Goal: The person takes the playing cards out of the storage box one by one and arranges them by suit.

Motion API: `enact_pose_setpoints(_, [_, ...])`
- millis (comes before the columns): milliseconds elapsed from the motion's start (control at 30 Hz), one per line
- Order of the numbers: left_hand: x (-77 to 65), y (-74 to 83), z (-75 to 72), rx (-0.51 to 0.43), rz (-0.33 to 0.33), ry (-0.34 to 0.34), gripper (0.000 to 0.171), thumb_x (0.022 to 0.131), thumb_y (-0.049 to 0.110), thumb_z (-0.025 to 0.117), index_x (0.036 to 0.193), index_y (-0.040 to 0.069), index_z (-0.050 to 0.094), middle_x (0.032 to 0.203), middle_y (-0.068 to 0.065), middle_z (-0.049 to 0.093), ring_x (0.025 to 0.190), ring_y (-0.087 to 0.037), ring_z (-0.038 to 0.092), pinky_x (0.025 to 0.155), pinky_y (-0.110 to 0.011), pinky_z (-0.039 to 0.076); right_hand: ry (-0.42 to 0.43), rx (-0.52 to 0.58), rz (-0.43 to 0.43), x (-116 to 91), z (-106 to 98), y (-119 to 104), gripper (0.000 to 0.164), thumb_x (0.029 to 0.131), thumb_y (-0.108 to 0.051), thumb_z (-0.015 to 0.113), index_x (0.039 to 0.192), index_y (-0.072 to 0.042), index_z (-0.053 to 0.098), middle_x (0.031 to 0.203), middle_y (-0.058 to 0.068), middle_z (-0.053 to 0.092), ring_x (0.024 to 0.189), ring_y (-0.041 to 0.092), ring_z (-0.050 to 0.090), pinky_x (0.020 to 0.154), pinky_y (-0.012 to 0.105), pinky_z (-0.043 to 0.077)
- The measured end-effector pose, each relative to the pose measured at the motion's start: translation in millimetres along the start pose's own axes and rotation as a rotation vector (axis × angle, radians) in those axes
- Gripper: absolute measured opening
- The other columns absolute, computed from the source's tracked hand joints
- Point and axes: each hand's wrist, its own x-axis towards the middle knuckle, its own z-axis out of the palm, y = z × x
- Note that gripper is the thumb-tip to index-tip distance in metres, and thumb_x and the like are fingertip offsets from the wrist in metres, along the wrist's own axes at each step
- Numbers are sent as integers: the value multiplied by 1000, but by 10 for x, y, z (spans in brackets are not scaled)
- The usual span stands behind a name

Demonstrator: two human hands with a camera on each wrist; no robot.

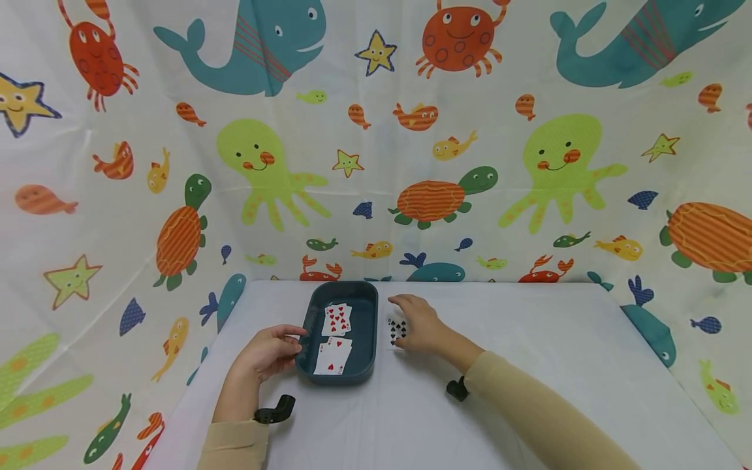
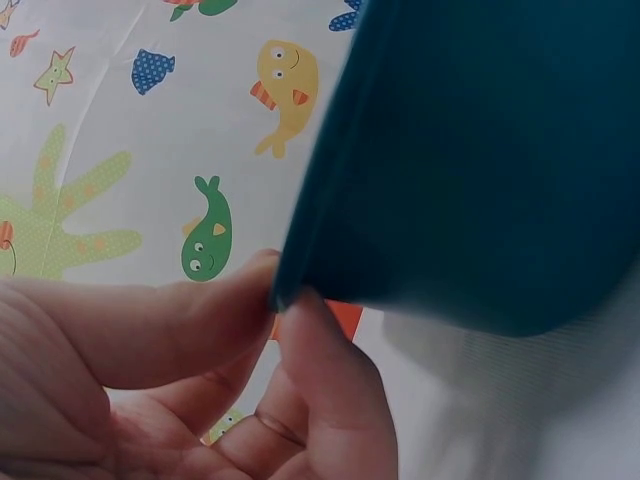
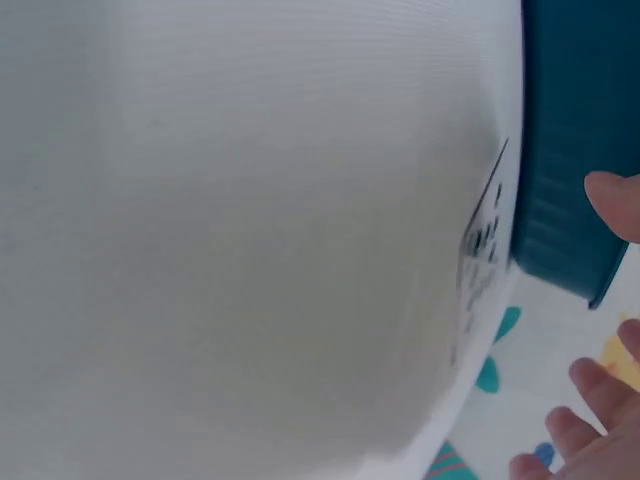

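A dark teal tray [image 1: 365,326] stands on the white tabletop, its rim pinched between the thumb and fingers of my left hand [image 1: 267,352]. That grip on the rim shows close up in the left wrist view. Inside the tray lie two groups of face-up playing cards: red heart cards [image 1: 337,320] at the far end and more red cards [image 1: 333,356] at the near end. Just right of the tray is a playing card with black pips [image 1: 396,331]. My right hand [image 1: 420,323] hovers over it with fingers spread, partly covering it. In the right wrist view the fingers stand apart from the card [image 3: 483,240].
A white cloth [image 1: 529,365] covers the table. Behind and to the sides hangs a curtain [image 1: 376,143] printed with sea animals. Each wrist carries a black camera mount, the left one [image 1: 276,410] close to the tray's near corner.
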Motion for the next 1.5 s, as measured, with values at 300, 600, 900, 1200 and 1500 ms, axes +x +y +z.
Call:
enact_pose_setpoints(300, [-14,6,48,6,3,9,41,100,2,65,141,-2,62,90,-6,62,75,-21,60,68,-28,58,48,-87,-44,35,-40,-193,96,81,-21,93,163,-19,42,170,8,40,160,35,33,128,66,29])
enact_pose_setpoints(600, [-43,37,81,21,-9,30,38,100,1,64,139,1,65,92,-8,64,76,-21,61,69,-28,58,78,-53,-123,56,-100,-422,90,88,-18,88,164,-17,40,172,11,37,161,35,30,129,67,26])
enact_pose_setpoints(900, [-98,-29,95,33,-9,44,39,100,2,65,139,1,65,94,-9,64,79,-23,62,71,-29,59,58,-65,-148,150,-21,-650,90,89,-29,89,164,-19,40,172,9,36,161,34,31,130,64,27])
enact_pose_setpoints(1200, [-133,-75,66,13,-4,42,39,100,2,66,138,-1,65,93,-8,65,78,-22,62,70,-28,59,15,-132,-142,304,191,-797,95,87,-37,91,165,-23,39,173,6,35,162,31,30,131,60,27])
enact_pose_setpoints(1500, [-129,-34,68,15,-12,38,38,100,1,65,137,-1,66,89,-8,64,74,-22,62,68,-28,58,-46,-191,-174,455,268,-890,97,87,-44,89,166,-21,38,172,7,38,160,30,32,132,58,28])
